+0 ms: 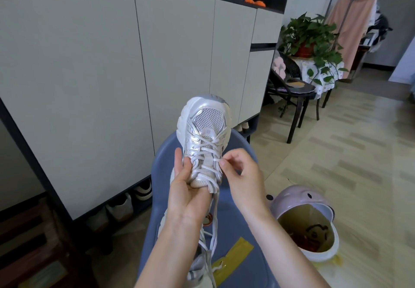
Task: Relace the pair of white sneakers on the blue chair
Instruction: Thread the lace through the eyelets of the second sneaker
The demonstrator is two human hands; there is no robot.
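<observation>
**A:** What does the head camera show?

**B:** Only one view here, looking forward and down. At the centre, a white sneaker point(205, 135) is held up above a blue chair point(235, 209), toe pointing toward 12 o'clock, laced upper facing the camera.

**A:** How are the hands placed?

**B:** The left hand point(186, 191) comes up from 6 o'clock and grips the sneaker at its tongue end, thumb lying along the shoe's 9 o'clock side, fingers curled round the collar. The right hand point(243, 175) sits just beside the shoe at 3 o'clock, its thumb and forefinger pinching a white lace point(213, 218) near the upper eyelets; the other fingers are curled loosely.

**A:** Where does the lace go?

**B:** Loose ends hang toward 6 o'clock, down past the left wrist.

**A:** And the other shoe?

**B:** A second sneaker point(197, 263) lies on the chair seat at 6 o'clock, mostly hidden behind the left forearm. A yellow strip point(233, 254) lies on the seat just beside it.

**A:** What surrounds the chair?

**B:** A tall white cabinet point(112, 63) fills 9 to 12 o'clock, with shoes in its bottom gap. A lilac bin point(307, 224) stands on the floor at 4 o'clock. A potted plant point(307, 38) sits on a small table at 2 o'clock.
</observation>
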